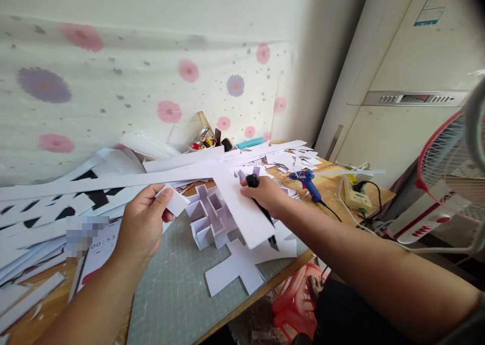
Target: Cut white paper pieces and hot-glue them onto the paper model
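Observation:
My left hand pinches a small white rectangular piece of board between thumb and fingers, above the left part of the cutting mat. In my right hand is a black utility knife, its blade end slanting down toward me. A wide white board strip lies under that hand; whether the fingers also grip it I cannot tell. Between the hands stands a white box-like assembly of folded or joined walls. A cross-shaped white piece rests on the mat, partly beneath the strip.
A blue glue gun lies to the right, near a power strip with cords. White scraps cover the back. Cut sheets and a phone are at left. A fan and red basket stand beside the table.

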{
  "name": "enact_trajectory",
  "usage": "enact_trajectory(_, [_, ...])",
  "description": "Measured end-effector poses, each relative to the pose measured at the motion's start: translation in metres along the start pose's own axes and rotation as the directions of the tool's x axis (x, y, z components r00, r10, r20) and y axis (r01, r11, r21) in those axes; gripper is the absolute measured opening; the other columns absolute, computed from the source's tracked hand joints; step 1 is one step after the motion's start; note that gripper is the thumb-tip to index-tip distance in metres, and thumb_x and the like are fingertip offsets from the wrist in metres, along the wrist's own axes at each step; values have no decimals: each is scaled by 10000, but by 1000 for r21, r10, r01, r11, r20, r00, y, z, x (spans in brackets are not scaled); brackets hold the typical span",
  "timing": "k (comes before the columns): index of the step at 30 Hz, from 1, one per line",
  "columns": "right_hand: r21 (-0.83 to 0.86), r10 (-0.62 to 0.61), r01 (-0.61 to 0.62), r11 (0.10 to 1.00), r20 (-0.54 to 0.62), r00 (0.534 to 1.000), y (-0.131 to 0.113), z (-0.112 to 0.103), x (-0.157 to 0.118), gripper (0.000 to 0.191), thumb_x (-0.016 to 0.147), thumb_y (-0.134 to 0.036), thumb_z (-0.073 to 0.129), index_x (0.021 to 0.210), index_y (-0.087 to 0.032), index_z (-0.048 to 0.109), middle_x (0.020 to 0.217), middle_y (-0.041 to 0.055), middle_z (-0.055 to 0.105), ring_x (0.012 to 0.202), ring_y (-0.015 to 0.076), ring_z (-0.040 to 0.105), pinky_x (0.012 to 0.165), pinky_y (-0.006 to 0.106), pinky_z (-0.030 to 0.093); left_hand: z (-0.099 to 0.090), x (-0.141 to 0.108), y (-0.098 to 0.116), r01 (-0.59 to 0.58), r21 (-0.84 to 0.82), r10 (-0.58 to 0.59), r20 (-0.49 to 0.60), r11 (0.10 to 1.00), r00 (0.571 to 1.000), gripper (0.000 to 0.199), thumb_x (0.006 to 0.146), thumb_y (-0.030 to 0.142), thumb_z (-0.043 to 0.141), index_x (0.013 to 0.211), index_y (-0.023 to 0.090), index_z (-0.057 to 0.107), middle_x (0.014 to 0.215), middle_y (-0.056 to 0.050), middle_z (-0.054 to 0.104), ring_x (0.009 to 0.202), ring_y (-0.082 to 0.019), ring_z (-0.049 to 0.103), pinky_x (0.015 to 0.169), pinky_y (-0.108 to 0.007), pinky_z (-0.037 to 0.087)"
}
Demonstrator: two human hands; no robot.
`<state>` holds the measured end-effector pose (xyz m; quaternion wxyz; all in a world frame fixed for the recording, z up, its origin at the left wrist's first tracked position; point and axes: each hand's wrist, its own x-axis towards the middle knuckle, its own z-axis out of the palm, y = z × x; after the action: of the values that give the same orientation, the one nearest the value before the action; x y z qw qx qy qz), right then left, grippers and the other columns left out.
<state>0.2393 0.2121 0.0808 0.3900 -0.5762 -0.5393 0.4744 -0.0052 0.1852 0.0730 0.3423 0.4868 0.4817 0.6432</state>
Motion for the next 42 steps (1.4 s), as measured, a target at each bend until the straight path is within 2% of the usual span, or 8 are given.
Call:
enact_trajectory(9, [-82,-66,76,994,118,991,5,37,23,108,788,-129,645,843,-190,574,585,-26,573,384,109,503,370,232,386,1,1,-14,-15,5,15,13,1000,1000,209,725,353,729,799,175,647,641,32,617,506,-86,506,449,-192,411])
enact_trajectory(16, [84,-307,310,947,-46,951,-29,-51,3,265,915,-365,555,739,-168,549,716,21,579,561,99,550,532,239,483,7,-13,-3,51,-5,-49,169,999,984,156,739,313,731,763,175,664,626,29,618,524,-86,489,479,-189,405])
enact_trajectory(20, [-167,-545,520,838,-324,773,-41,-115,-10,397,911,-552,510,815,-185,627,660,-8,510,486,86,433,444,231,381,7,-16,-3,96,4,-95,207,995,974,239,689,410,786,762,201,697,692,9,637,604,-110,492,485,-183,404])
enact_trajectory(23, [-281,-664,602,748,-313,679,-29,-130,-16,352,888,-544,548,964,-216,652,783,16,557,552,116,506,482,264,449,5,-13,-6,139,-21,-132,205,990,970,268,657,445,818,749,216,714,754,2,640,672,-126,486,505,-182,416])
enact_trajectory(27, [-501,-843,738,451,32,537,17,-96,-5,175,847,-362,662,981,-256,698,1032,77,592,970,216,616,846,380,539,6,-12,-7,214,-69,-198,190,974,962,291,598,434,863,750,226,727,804,10,644,686,-121,468,494,-173,411])
enact_trajectory(31, [-538,-836,797,275,276,474,54,-39,14,230,920,-280,569,1092,-201,699,1130,138,571,941,223,629,797,371,559,9,-13,-6,239,-94,-221,171,966,960,301,584,421,871,734,208,722,767,9,634,648,-114,468,489,-180,422])
enact_trajectory(37, [-569,-702,794,214,475,530,42,20,14,452,883,-326,627,1313,-192,589,1262,165,550,1035,276,599,857,416,550,12,-14,-5,204,-78,-192,134,976,972,278,583,407,870,741,231,724,802,19,643,655,-115,479,486,-175,431])
enact_trajectory(42, [-521,-684,803,289,475,554,18,-11,10,788,761,-600,717,1377,-145,531,1381,173,527,1220,279,534,1017,392,456,12,-14,-5,185,-78,-171,161,980,972,304,590,435,867,747,225,713,765,27,629,639,-108,491,499,-172,450])
